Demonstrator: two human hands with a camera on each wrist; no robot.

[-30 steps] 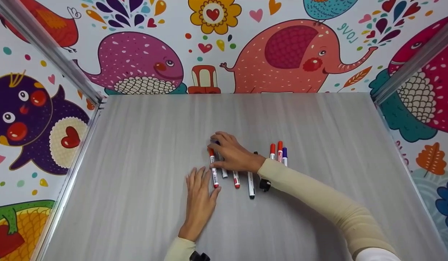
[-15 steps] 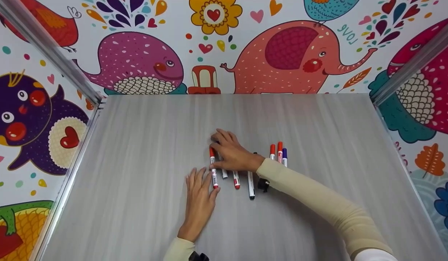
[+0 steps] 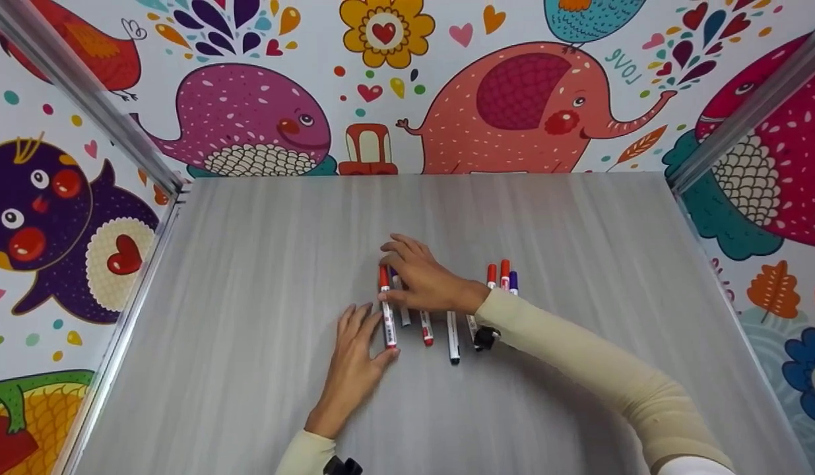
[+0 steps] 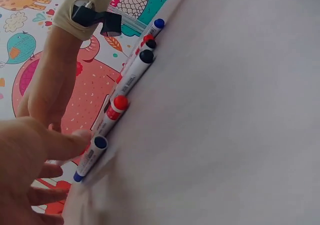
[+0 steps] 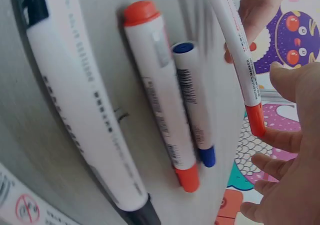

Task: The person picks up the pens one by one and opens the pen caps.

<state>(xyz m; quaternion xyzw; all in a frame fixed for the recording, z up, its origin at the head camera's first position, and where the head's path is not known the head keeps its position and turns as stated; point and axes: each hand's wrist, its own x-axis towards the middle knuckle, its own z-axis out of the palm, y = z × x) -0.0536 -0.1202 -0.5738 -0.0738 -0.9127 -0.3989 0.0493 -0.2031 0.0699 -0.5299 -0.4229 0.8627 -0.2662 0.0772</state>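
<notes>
My left hand (image 3: 349,369) pinches the lower end of a white red-capped marker (image 3: 389,326). In the right wrist view that marker (image 5: 237,52) shows raised above the tabletop, with the left hand (image 5: 260,10) behind its far end. My right hand (image 3: 427,278) hovers over the row, fingers spread. Its index fingertip touches the red cap, while the thumb stays apart from the barrel. Under the right hand lie a blue-capped marker (image 5: 194,97), another red marker (image 3: 427,331) and a black marker (image 3: 453,340), partly hidden from above.
More markers lie to the right, partly under the right sleeve: two red caps (image 3: 505,274) and a blue-purple cap (image 3: 513,282). The grey tabletop (image 3: 249,264) is bounded by printed wall panels (image 3: 255,112) and metal rails (image 3: 107,105).
The red-capped marker has shifted slightly toward the left hand. My left wrist has swung a little left. The right hand stays nearly in place.
</notes>
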